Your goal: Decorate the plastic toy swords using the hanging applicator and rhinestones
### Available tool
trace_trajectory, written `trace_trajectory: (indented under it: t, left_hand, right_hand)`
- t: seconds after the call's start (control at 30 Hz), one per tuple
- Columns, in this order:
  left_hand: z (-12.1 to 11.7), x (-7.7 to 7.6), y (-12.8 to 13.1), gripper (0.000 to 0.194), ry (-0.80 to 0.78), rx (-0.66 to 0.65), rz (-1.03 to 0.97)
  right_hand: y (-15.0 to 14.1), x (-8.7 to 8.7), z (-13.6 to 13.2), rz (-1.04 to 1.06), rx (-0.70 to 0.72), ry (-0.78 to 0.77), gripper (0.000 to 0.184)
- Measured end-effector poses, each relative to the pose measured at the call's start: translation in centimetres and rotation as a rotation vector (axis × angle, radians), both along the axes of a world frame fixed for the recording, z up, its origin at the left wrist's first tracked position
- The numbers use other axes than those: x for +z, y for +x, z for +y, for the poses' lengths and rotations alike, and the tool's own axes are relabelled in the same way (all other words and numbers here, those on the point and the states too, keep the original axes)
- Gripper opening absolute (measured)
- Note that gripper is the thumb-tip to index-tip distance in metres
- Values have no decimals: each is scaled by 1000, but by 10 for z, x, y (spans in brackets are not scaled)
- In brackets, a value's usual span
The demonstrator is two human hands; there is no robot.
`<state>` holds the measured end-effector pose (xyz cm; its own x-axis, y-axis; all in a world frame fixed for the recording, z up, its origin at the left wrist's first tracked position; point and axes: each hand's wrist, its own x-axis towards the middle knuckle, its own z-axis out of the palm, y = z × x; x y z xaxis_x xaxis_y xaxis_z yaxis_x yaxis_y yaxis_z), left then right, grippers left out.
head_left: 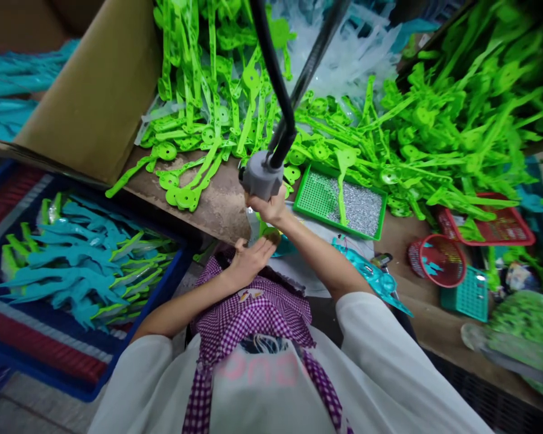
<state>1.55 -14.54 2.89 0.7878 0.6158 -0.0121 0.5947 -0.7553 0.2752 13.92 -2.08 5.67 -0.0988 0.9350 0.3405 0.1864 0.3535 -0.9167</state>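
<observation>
My right hand [271, 208] is closed round the grey head of a hanging tool [261, 175], whose black cables rise to the top of the view. Just below it my left hand [250, 258] pinches a small green plastic part [271, 235] against the table edge. A green tray [361, 202] of small silvery screws lies right of the tool, with one green plastic piece across it.
Heaps of bright green plastic parts [434, 132] cover the back of the wooden table [217, 205]. A cardboard box [95, 90] stands at the left. A blue crate [72, 271] of teal and green parts sits low left. Red and teal baskets [438, 259] lie at the right.
</observation>
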Motion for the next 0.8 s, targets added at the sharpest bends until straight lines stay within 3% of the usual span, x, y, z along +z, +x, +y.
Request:
trace_trajectory:
  t: [0.1, 0.17, 0.23, 0.33, 0.5, 0.63, 0.8]
  left_hand:
    - [0, -2, -1, 66, 21, 15, 2]
    - [-1, -3, -1, 71, 44, 29, 1]
    - [-1, -4, -1, 74, 56, 46, 0]
    - [-3, -3, 1, 74, 35, 72, -6]
    - [-7, -3, 3, 68, 28, 161, -16]
    - [-10, -2, 2, 60, 80, 211, -21]
    - [-13, -3, 1, 60, 173, 232, -47]
  right_hand:
    - [2, 9, 1, 52, -61, 5, 48]
    - [18, 20, 7, 165, -188, -3, 54]
    - [47, 32, 16, 261, -361, 80, 60]
    - [107, 41, 30, 231, -543, 205, 55]
    - [173, 23, 37, 221, -725, 208, 57]
    - [187, 6, 36, 199, -694, 192, 58]
    - [191, 0, 41, 212, -643, 149, 62]
